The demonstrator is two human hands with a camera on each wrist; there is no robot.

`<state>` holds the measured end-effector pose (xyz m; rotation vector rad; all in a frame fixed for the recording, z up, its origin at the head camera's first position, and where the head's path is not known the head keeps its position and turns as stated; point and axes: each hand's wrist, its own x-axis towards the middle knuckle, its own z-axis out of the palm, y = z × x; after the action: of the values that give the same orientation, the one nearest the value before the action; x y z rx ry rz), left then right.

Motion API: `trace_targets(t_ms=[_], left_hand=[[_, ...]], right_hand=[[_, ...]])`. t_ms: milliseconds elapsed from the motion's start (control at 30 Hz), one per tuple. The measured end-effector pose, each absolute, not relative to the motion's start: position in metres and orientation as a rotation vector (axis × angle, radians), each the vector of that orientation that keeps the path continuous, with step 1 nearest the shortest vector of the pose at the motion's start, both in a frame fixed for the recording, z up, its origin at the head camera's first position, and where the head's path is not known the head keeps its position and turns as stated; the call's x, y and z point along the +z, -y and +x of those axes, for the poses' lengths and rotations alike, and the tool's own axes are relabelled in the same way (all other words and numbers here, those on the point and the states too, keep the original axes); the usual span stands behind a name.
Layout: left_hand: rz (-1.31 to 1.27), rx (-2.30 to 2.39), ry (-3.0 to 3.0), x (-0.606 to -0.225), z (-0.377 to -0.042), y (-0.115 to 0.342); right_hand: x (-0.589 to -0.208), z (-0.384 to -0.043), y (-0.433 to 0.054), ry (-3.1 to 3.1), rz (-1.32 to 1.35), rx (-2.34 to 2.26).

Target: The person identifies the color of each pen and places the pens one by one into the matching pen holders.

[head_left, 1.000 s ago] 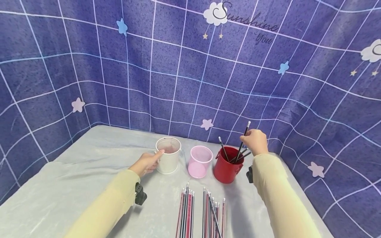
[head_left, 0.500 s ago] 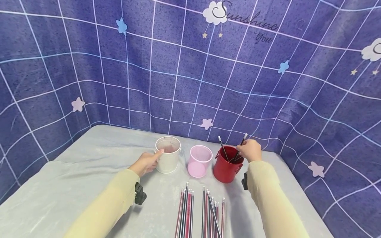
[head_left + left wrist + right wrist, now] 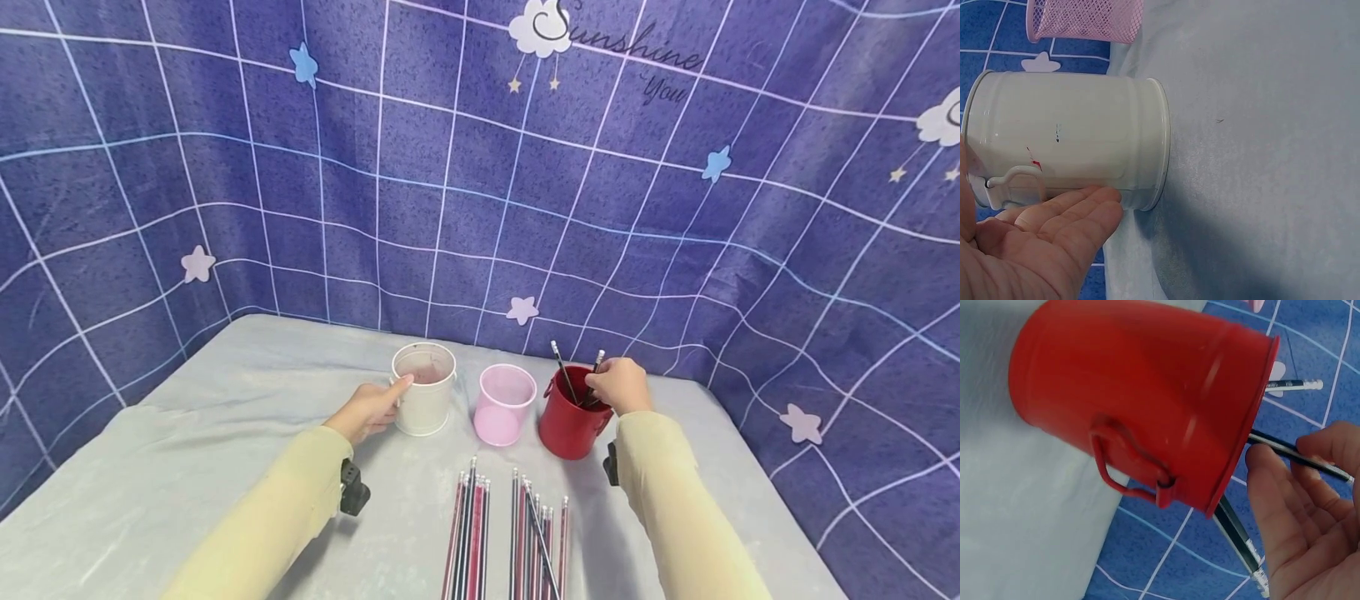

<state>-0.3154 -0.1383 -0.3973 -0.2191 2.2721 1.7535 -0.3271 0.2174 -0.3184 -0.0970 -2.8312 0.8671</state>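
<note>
In the head view my right hand (image 3: 621,385) pinches a black pencil (image 3: 1297,453) between thumb and fingers at the mouth of a red metal bucket (image 3: 570,427). The pencil's lower part is hidden inside the bucket, while its white eraser end points up. Two other dark pencils, one of them this pencil (image 3: 1241,544), stick out past the rim in the right wrist view. My left hand (image 3: 373,410) holds a cream-white metal bucket (image 3: 1079,131) at its side, thumb over the rim and fingers along the outer wall by the small handle.
A pink mesh cup (image 3: 501,421) stands between the two buckets. Nearer me lie two bunches of red and dark pencils, a left bunch (image 3: 471,533) and a right bunch (image 3: 525,533). A grey cloth (image 3: 225,450) covers the table, with a blue grid-patterned curtain (image 3: 480,167) behind.
My right hand has moved down and left, lowering the black pencil further into the red bucket. The left hand stays at the white bucket.
</note>
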Motion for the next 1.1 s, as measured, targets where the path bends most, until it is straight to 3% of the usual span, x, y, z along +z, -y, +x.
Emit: trace_targets(t_ms=[1100], left_hand=[[-0.196, 1.729, -2.296, -0.396, -0.316, 0.138]], right_hand=[[-0.311, -0.323, -0.207, 2.881, 0.158, 0.750]])
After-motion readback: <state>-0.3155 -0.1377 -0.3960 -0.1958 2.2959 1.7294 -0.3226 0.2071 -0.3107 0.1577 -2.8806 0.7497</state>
